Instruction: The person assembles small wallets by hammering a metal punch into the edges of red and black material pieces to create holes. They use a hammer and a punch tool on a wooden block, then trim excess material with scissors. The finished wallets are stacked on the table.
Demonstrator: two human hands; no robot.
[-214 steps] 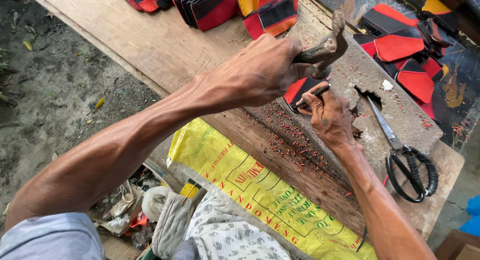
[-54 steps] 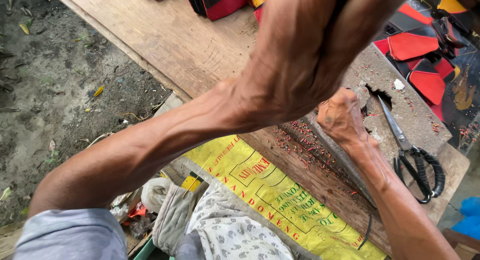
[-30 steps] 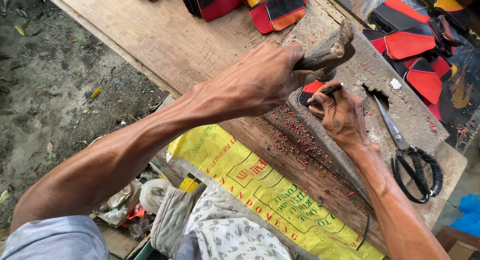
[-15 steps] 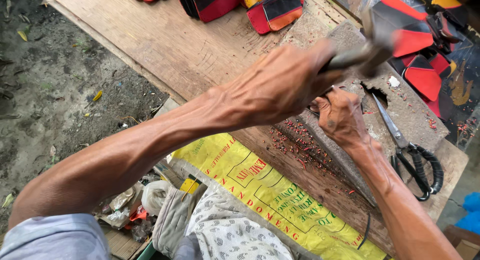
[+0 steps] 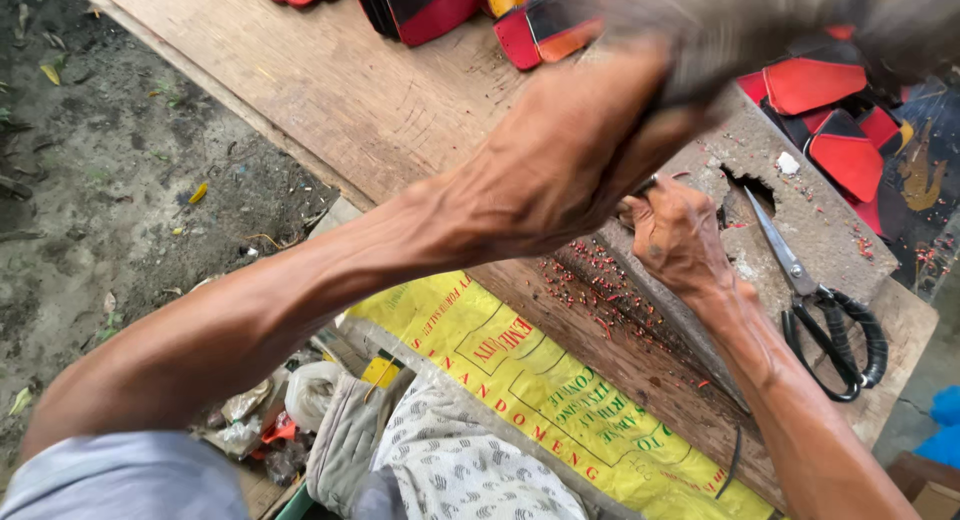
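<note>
Left hand: the left hand point(image 5: 585, 145) is curled into a tight fist around a handle, raised above the bench; all fingers closed.
Tool in it: a hammer-like tool point(image 5: 760, 25), badly motion-blurred at the top of the view, its head impossible to make out.
Left arm: stretched diagonally from the lower left, sinews taut, forearm crossing over the wooden bench point(image 5: 330, 90).
Right hand: the right hand point(image 5: 675, 240) is bunched low on the stone slab point(image 5: 790, 230), fingertips pinched on something small and dark; what it is cannot be told, since the left fist hides it.
Right arm: comes up from the lower right, wrist bent down to the slab.
Nearby: black-handled scissors point(image 5: 825, 315) lie just beside the right wrist; red and black cut pieces point(image 5: 830, 130) sit beyond the slab; red shavings point(image 5: 600, 300) scatter on the bench edge.
Below: a yellow printed sack point(image 5: 530, 390) hangs over the bench front.
</note>
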